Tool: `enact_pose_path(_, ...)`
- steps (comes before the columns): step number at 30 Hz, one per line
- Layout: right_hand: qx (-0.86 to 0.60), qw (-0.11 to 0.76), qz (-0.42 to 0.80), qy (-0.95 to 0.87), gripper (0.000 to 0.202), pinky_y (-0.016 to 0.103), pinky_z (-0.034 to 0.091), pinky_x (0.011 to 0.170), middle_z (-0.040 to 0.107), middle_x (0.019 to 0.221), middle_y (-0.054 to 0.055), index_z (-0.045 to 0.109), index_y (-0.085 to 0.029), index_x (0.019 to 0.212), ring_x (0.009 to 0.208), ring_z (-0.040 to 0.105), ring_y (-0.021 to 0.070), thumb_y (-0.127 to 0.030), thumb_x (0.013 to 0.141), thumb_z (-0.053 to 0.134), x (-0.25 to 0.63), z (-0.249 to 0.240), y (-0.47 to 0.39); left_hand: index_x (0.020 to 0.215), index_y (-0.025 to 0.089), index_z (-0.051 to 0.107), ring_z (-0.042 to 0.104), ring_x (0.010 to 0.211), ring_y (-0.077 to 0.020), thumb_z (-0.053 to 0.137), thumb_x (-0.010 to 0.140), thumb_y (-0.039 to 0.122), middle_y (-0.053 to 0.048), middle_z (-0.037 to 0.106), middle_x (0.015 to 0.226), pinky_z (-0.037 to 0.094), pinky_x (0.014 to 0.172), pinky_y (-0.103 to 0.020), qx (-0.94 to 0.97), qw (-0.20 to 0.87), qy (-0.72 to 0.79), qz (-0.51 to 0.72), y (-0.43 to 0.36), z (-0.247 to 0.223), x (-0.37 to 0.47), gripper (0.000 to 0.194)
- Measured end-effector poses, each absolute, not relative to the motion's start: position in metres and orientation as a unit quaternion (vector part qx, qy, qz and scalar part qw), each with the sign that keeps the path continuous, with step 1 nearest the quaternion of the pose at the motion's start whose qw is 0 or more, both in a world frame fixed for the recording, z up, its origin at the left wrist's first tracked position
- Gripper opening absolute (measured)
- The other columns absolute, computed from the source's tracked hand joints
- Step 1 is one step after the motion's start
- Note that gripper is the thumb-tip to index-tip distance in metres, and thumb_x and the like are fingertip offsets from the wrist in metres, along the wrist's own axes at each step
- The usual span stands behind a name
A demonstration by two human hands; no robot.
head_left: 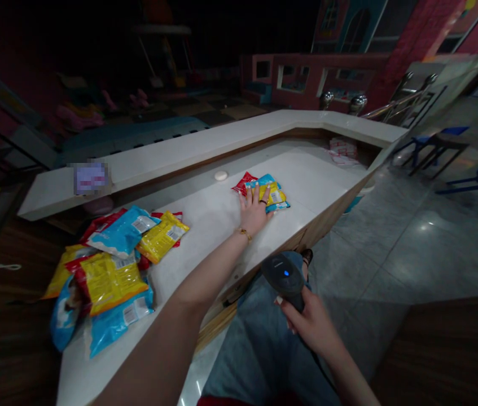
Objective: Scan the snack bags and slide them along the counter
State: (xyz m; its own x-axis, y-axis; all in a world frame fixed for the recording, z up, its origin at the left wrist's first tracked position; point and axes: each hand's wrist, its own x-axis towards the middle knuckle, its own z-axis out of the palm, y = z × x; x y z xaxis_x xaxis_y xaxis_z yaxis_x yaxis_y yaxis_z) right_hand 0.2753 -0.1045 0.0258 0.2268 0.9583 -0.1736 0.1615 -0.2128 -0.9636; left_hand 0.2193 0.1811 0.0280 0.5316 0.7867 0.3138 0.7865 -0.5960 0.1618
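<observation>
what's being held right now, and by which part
The right hand grips a dark scanner by its handle; the left hand lies spread over packets.

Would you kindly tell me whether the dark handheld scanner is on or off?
On, it seems: a small blue light glows on the dark handheld plastic scanner, gripped in the right hand.

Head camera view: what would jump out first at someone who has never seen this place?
Probably the bright heap of red, yellow and blue packets at the left end of the white counter. Next, the dark scanner with its glowing blue light, held in the right hand beside the counter. Farther along, the left hand rests, fingers spread, on a smaller pile.
</observation>
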Motion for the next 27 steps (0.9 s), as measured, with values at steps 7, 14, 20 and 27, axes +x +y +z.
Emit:
enact_pose_path(7, -0.641, 0.442, 0.445, -0.443, 0.026, 0.023, 0.041, 0.041, 0.057, 0.05, -0.005, 0.064, -0.02, 0.096, 0.042, 0.059, 0.017, -0.045, 0.087, 0.067, 0.274, 0.022, -0.097, 0.169, 0.025, 0.027, 0.014, 0.163, -0.0428, 0.06, 0.098, 0.047, -0.016, 0.016, 0.177, 0.003, 0.129, -0.068, 0.869, -0.002, 0.469, 0.16, 0.211, 0.026, 0.231, 0.081)
enact_pose_path(14, -0.641, 0.439, 0.446, -0.445, 0.034, 0.024, 0.046, 0.044, 0.06, 0.05, -0.004, 0.064, -0.019, 0.095, 0.042, 0.06, 0.0166, -0.052, 0.089, 0.068, 0.273, 0.017, -0.105, 0.17, 0.021, 0.02, 0.012, 0.164, -0.039, 0.053, 0.101, 0.052, -0.017, 0.012, 0.178, 0.003, 0.13, -0.065, 0.871, 0.026, 0.458, 0.174, 0.183, 0.038, 0.215, 0.082)
enact_pose_path(20, -0.642, 0.42, 0.454, -0.454, 0.047, 0.026, 0.048, 0.044, 0.062, 0.051, -0.003, 0.065, -0.018, 0.097, 0.043, 0.062, 0.0183, -0.064, 0.088, 0.067, 0.268, 0.017, -0.116, 0.17, 0.022, 0.019, 0.02, 0.163, -0.0328, 0.044, 0.104, 0.047, -0.014, 0.017, 0.177, 0.006, 0.131, -0.061, 0.847, 0.027, 0.486, 0.215, 0.114, 0.05, 0.137, 0.074)
enact_pose_path(27, -0.627, 0.411, 0.468, -0.468, 0.046, 0.025, 0.047, 0.044, 0.062, 0.051, -0.004, 0.066, -0.017, 0.099, 0.042, 0.061, 0.0175, -0.062, 0.089, 0.066, 0.262, 0.016, -0.121, 0.168, 0.023, 0.026, 0.02, 0.163, -0.0333, 0.048, 0.103, 0.042, -0.014, 0.021, 0.176, 0.004, 0.131, -0.06, 0.761, -0.08, 0.595, 0.248, 0.082, 0.072, 0.005, 0.072)
